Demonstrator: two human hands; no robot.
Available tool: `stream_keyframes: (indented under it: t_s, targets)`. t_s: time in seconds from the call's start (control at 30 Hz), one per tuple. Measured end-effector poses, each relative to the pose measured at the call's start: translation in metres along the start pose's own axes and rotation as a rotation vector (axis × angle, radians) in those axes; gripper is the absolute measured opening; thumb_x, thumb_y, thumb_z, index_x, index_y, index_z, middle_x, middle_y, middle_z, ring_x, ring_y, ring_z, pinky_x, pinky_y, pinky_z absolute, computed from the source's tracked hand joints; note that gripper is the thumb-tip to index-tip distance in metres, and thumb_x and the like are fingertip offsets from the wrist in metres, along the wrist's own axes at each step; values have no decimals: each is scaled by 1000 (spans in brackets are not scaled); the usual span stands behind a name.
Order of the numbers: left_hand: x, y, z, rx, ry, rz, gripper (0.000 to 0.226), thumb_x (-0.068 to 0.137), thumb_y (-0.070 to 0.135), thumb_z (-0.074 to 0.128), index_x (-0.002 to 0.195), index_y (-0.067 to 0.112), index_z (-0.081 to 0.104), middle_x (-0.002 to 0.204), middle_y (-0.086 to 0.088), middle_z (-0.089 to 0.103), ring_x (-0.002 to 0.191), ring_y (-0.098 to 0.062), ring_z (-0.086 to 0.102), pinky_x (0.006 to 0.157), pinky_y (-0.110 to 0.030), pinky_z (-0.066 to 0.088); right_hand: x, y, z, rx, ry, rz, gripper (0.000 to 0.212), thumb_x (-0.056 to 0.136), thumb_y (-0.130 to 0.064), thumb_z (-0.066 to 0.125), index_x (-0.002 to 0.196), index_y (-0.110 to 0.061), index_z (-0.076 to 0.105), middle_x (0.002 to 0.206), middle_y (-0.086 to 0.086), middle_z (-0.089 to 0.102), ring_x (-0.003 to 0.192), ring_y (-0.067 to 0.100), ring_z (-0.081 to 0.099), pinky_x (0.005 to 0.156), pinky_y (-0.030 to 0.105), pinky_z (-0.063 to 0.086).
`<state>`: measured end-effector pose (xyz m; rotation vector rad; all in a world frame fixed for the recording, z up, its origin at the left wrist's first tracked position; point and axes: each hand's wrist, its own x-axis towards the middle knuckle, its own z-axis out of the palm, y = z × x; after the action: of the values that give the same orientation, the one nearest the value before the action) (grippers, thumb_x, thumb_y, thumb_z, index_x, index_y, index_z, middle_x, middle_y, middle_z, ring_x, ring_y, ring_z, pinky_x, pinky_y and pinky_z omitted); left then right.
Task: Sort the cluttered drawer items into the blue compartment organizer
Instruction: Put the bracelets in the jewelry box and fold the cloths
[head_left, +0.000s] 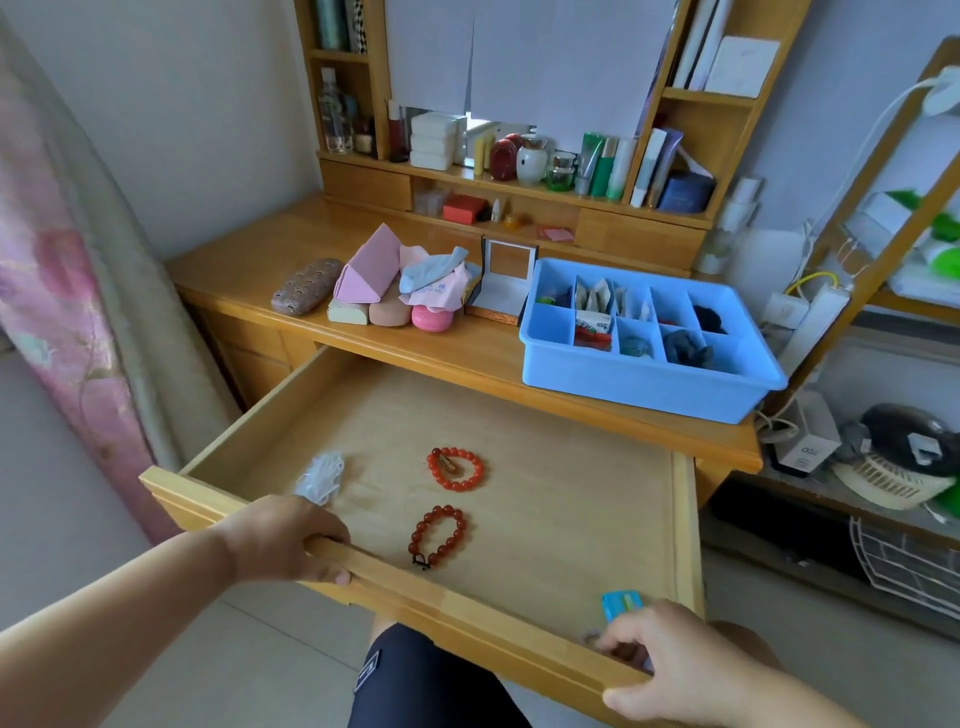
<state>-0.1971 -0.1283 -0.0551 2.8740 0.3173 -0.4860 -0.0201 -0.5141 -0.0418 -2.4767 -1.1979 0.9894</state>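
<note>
Your left hand (280, 538) is curled over the near rim of the open drawer (680, 519), thumb underneath, gripping the wood and nothing else. Your right hand (670, 660) reaches over the rim at the near right corner, fingers bent down onto some small things there — whether it has hold of any of them you cannot tell from here. A blue card (621, 605) lies just beside those fingers.

Little is left inside: a bright red bead bracelet (456, 469) in the middle, a darker bead bracelet (437, 538) nearer you, and a white cord bundle (322, 475) at the left. The blue organizer (644, 384) sits on the bench, far right, several compartments already holding things.

To do this step well, keep the left hand steadying the drawer so it does not slide, and clear the near right corner first — pinch the small pieces together instead of chasing them singly. The card lies flat; slide it to the rim to lift an edge. The near-left compartment of the organizer looks free, so carry there.
</note>
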Motion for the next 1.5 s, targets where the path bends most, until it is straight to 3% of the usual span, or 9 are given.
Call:
stream_keyframes:
  t_s: [0.13,0.27,0.47,0.6,0.77,1.03,1.23,1.4,1.5]
  targets:
    - [17,-4,3,-4,-88,-50,65,57,84,53,107,43,59,94,23,63,86,1,55,77,-16,43,22,6,0,-60,-66,66,44,70,-64,60,110,-47,59,93,-19,59,88,1,59,77,14,43]
    - [23,-12,20,-77,-102,-107,73,44,84,55,104,44,59,91,25,63,86,7,54,76,-10,41,34,26,18,88,-178,-77,9,93,-37,50,98,-35,57,116,-7,52,118,8,49,93,10,33]
    - [48,-6,-1,-243,-266,-167,55,54,87,55,89,45,64,90,23,66,84,8,60,77,-11,48,64,40,-19,222,-52,17,21,82,-44,63,79,-25,72,59,-28,59,67,-12,56,62,4,38]
    - [99,25,-9,-302,42,-200,3,85,46,62,86,45,60,88,24,63,78,9,59,75,-14,50,82,51,-23,282,82,27,10,85,-35,63,80,-29,71,73,-19,69,69,-5,61,67,13,46]
    - [186,55,2,-293,231,-203,31,91,9,52,117,23,64,114,7,56,95,-12,59,79,-16,41,98,59,-22,318,146,44,12,85,-33,62,75,-36,68,72,-28,65,67,-6,59,60,7,41]
    - [222,57,15,-155,121,-253,31,89,20,60,120,23,59,119,3,53,102,-20,59,82,-24,44,116,59,-27,455,183,95,13,84,-29,63,73,-33,70,64,-24,64,58,-5,56,58,7,40]
    - [200,62,33,-53,92,-189,19,88,19,54,107,19,59,103,6,44,84,-9,53,67,-17,37,120,54,-30,462,161,95,11,77,-40,60,67,-39,66,81,-13,71,75,-2,63,81,17,50]
    - [190,90,6,-124,219,-161,22,97,25,46,116,21,56,105,11,50,100,-11,58,82,-22,45,112,44,-54,484,156,84,11,80,-41,60,78,-36,69,86,-12,71,83,-2,64,85,12,47]
    - [179,127,-23,-328,347,-35,13,94,22,51,100,19,61,86,15,55,80,-1,55,71,-17,38,108,36,-67,630,221,61,9,89,-33,59,96,-32,65,93,2,71,82,9,68,82,22,53]
